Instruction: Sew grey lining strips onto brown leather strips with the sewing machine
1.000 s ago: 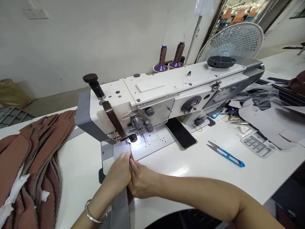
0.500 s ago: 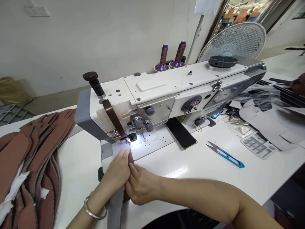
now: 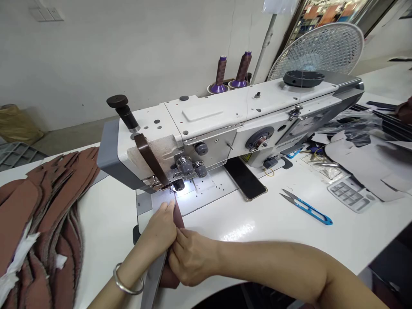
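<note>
A brown fabric piece (image 3: 179,217) with a grey underside, seen as a grey strip (image 3: 151,281), runs from under the needle area of a white sewing machine (image 3: 151,124) toward me. My left hand (image 3: 162,228) lies on it just before the lit presser foot, fingers together and holding the fabric; a silver bangle circles that wrist. Close against it on the right, my right hand (image 3: 189,256) pinches the brown edge between thumb and fingers. A brown flap hangs below that hand. My hands hide part of the fabric.
Stacked brown fabric pieces (image 3: 54,201) lie at left. Right of the needle are a phone (image 3: 246,178), blue thread snips (image 3: 307,208) and pale cut pieces (image 3: 360,165). Behind the machine stand two thread cones (image 3: 221,73) and a white fan (image 3: 322,49).
My right hand has slid slightly toward me along the fabric, and more brown shows between it and the needle. The brown flap below has swung out. The view has shifted a little.
</note>
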A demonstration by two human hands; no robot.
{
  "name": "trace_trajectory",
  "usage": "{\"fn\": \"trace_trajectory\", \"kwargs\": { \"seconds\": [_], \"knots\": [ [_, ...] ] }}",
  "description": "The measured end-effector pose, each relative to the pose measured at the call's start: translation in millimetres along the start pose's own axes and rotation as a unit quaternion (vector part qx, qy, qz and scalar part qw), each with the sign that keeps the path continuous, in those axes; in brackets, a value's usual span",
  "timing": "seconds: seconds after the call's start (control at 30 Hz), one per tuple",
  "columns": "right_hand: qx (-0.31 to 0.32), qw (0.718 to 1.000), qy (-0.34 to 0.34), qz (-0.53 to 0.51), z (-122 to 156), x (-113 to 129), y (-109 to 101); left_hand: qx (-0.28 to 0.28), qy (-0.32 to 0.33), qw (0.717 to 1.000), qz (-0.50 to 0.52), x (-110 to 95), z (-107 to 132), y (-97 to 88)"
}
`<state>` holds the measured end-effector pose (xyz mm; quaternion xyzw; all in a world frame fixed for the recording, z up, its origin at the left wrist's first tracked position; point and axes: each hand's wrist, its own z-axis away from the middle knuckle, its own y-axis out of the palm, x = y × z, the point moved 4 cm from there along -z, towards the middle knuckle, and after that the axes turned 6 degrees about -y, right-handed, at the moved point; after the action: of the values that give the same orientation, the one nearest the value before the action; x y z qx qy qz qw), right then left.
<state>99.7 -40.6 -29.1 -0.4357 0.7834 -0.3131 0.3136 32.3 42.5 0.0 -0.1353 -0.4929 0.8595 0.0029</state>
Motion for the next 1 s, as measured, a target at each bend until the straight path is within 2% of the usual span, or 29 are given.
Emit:
{"fn": "trace_trajectory", "kwargs": {
  "seconds": [0.2,0.67,0.9,1.0],
  "knots": [
    [0.007,1.0,0.013,0.021,1.2,-2.5,2.1,0.022,-0.01,1.0,-0.008,1.4,-0.7,0.8],
    [0.039,0.996,0.038,0.077,3.6,0.1,9.7,0.012,0.009,1.0,-0.024,3.1,-0.7,1.6],
    [-0.031,0.993,0.051,0.097,-1.5,-5.7,4.2,0.004,0.015,0.997,-0.07,5.2,0.3,1.0],
    [-0.043,0.992,0.053,0.104,-2.9,-9.5,3.7,-0.003,0.015,0.997,-0.075,6.3,-0.6,0.9]
  ]
}}
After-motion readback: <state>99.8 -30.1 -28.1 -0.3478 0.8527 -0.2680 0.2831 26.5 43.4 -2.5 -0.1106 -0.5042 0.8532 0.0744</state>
